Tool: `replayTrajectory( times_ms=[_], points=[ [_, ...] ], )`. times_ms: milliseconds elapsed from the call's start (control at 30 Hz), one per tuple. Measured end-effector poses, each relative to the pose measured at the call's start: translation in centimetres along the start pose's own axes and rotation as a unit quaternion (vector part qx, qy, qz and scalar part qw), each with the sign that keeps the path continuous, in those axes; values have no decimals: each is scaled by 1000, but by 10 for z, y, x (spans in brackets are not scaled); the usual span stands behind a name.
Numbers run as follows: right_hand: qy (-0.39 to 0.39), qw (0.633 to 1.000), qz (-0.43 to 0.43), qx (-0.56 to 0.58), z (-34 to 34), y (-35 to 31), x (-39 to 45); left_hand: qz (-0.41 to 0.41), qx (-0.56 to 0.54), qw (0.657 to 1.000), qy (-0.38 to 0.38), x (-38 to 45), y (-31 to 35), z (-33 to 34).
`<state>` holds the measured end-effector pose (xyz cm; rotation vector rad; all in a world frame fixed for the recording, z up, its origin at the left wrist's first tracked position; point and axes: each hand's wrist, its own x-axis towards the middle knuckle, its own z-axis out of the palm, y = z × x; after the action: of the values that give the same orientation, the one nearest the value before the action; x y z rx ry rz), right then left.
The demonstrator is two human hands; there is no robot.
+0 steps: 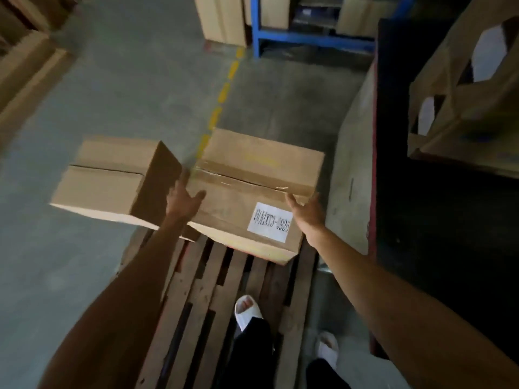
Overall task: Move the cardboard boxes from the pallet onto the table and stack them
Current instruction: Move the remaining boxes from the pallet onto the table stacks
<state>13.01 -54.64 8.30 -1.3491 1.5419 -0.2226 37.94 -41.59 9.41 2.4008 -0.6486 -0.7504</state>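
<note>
Two cardboard boxes sit at the far end of a wooden pallet (213, 299). The right one, a taped box (252, 175) with a white label, lies between my hands. My left hand (184, 196) is at its left edge, fingers down in the gap beside the plain box (109, 178) and thumb on the top. My right hand (304, 207) is spread over its right edge, fingertips on the tape. The taped box rests on the pallet. To the right, the dark table (438, 209) carries another cardboard box (466, 108) with cut-out openings.
My feet in white slippers (247, 308) stand on the pallet and beside it. The table's grey side panel (351, 164) is close to the taped box. A blue rack (311, 37) and more cartons (222, 18) stand beyond; stacked cartons (25, 60) are at far left.
</note>
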Motion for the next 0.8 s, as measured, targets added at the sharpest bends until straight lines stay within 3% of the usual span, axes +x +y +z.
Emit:
replayTrajectory(
  times_ms=[167, 267, 367, 467, 633, 800],
  points=[
    [-20, 985, 126, 114, 14, 27, 26, 25, -5, 989, -145, 127, -86, 20],
    [-49, 980, 151, 124, 19, 52, 19, -63, -92, 974, -195, 87, -50, -4],
    [-27, 986, 122, 106, 27, 58, 11, -148, -121, 942, -274, 67, -37, -2],
    [4, 993, 75, 93, 24, 44, 1, -149, -140, 941, -269, 61, -35, -8],
    [-16, 997, 24, 74, -7, 32, -12, -125, -188, 943, -245, 38, -37, -23],
    [-13, 994, -38, 106, -55, 14, -35, -59, -258, 947, -181, -28, 13, -36]
  ],
)
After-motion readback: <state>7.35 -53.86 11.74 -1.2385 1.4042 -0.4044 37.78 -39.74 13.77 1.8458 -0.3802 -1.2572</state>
